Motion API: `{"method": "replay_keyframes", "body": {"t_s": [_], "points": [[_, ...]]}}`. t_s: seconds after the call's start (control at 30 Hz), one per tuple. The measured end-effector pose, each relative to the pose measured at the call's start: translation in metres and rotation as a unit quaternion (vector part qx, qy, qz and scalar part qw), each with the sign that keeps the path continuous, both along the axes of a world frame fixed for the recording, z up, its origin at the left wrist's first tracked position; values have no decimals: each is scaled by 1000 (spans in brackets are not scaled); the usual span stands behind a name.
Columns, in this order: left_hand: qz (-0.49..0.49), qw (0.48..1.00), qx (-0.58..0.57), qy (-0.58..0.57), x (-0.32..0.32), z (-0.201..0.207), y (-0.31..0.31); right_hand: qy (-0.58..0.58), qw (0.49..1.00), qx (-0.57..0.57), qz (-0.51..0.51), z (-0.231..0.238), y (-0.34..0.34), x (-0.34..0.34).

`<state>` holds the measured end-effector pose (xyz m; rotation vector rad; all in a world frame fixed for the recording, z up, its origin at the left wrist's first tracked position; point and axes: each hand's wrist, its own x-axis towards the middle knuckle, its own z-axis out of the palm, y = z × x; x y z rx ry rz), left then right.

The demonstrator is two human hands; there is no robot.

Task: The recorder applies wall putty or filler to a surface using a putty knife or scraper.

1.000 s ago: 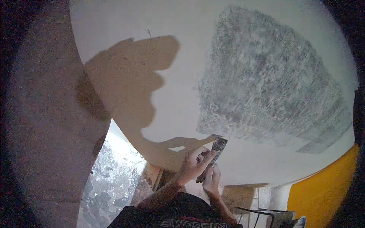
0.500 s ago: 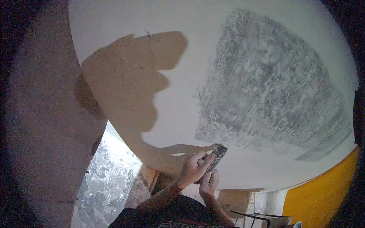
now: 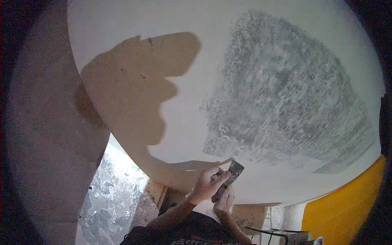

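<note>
Both my hands are close together in front of my chest, below a large white surface. My left hand (image 3: pixel 205 188) is closed, its thumb pressed along a flat tool with a dark, speckled, widening blade, which looks like a putty knife (image 3: pixel 234 170). The tool slants up to the right, and its narrow lower end shows between my hands. Curled fingers of my right hand (image 3: pixel 224 201) sit against its lower part, partly hidden by it. A thin tan strip runs beside the blade's upper edge; whether it is shadow or an object, I cannot tell.
A rough grey patch (image 3: pixel 286 94) covers much of the white surface (image 3: pixel 192 122) at right. A brown shadow falls across its left. A yellow wall (image 3: pixel 343 204) stands at lower right, near a dark-framed object (image 3: pixel 296 237). Lower left shows a brightly lit, blotchy wall (image 3: pixel 112 196).
The putty knife has turned and shifted slightly lower, exposing more of its narrow end between my hands. The view has moved a little, so the grey patch sits slightly farther left.
</note>
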<state>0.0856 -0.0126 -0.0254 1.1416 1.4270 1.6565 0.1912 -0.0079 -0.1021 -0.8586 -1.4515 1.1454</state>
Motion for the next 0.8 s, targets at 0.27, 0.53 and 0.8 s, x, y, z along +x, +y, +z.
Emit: {"method": "replay_keyframes", "body": {"t_s": [0.27, 0.53, 0.8], "points": [[26, 996, 64, 54, -15, 24, -20, 9, 997, -29, 72, 31, -5, 6], [111, 881, 116, 445, -13, 52, -22, -29, 986, 165, 4, 25, 1, -13], [82, 856, 76, 505, -8, 52, -22, -18, 994, -98, 45, 32, -5, -16]]}}
